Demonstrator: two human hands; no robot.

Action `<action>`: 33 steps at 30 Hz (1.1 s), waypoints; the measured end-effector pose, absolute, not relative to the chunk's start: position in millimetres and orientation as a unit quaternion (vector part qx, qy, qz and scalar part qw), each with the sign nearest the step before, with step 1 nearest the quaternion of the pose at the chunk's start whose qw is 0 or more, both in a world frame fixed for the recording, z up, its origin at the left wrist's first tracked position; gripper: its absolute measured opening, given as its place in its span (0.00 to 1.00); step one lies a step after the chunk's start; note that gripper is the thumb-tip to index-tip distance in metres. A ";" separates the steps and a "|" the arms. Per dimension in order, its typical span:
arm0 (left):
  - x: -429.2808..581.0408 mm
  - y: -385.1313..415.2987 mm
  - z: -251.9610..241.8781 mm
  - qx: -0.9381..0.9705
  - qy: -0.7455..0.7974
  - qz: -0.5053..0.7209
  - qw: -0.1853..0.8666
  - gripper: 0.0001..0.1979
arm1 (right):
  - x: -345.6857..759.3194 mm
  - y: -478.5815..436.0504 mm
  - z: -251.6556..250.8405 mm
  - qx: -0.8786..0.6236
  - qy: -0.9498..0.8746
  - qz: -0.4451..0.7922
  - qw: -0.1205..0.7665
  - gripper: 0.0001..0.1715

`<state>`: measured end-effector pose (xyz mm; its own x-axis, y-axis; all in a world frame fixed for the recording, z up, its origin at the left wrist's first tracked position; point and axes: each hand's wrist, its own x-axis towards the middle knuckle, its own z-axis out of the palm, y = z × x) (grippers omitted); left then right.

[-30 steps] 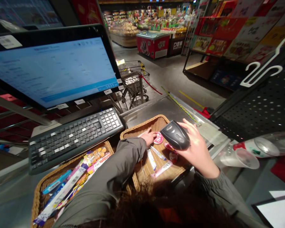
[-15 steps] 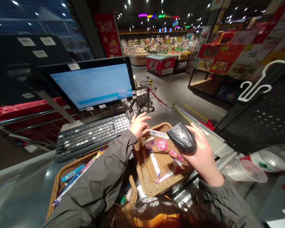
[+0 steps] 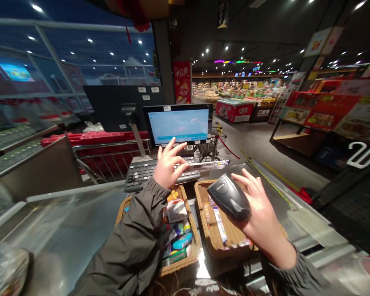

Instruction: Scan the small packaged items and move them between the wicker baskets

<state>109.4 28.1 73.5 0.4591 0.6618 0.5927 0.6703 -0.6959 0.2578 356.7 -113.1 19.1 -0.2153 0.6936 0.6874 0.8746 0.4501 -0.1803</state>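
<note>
My left hand is raised in front of the keyboard, pinching one end of a long thin silver packet that sticks out to the right; its other fingers are spread. My right hand grips a black barcode scanner over the right wicker basket, the scanner just below the packet. That basket holds a few thin packets. The left wicker basket holds several colourful small packets.
A lit till monitor stands behind the keyboard, with a second screen's back beside it. The steel counter runs left and right. A shopping cart, red barriers and shop shelves lie beyond. A black pegboard panel stands at right.
My left hand rose out of the right basket with the long packet to keyboard height. The scanner stayed in my right hand. The view tilted upward.
</note>
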 end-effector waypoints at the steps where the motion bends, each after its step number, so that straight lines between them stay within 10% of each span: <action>1: 102.5 25.8 73.8 -0.849 -0.399 -0.346 0.003 0.14 | 351.5 -114.1 19.3 -0.503 -0.773 -0.124 0.366 0.23; 33: -27.1 -4.0 28.0 -0.800 -0.484 -0.347 -0.077 0.13 | 262.5 -142.2 4.2 -0.485 -0.806 -0.062 0.334 0.26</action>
